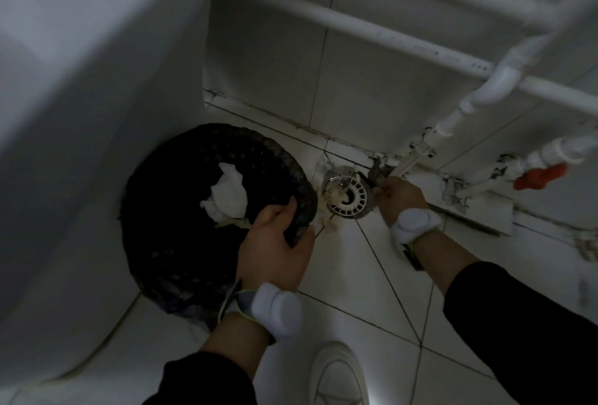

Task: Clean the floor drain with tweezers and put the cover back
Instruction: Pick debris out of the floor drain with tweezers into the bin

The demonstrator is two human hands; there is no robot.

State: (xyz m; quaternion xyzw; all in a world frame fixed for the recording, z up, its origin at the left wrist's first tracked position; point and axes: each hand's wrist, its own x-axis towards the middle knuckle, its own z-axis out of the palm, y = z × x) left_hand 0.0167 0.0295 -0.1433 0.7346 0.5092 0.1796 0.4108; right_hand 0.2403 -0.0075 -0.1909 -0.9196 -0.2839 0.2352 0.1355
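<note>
The white round drain cover [348, 196] with radial slots lies tilted over the dark floor drain [365, 212] at the foot of the wall. Bits of debris and clear film cling to its left side. My right hand [403, 198] is at the cover's right rim, fingers pinched together on that edge. My left hand [275, 244] grips the near rim of a black mesh waste basket [181, 243], which holds crumpled white tissue [228, 194]. A thin dark sliver [323, 226] lies on the tile by the basket; I cannot tell if it is the tweezers.
A large white fixture [81, 113] fills the left side. White pipes [372, 29] run along the tiled wall, with a red valve handle [538, 175] at the right. My white shoe [336, 375] stands on the floor tiles at the bottom.
</note>
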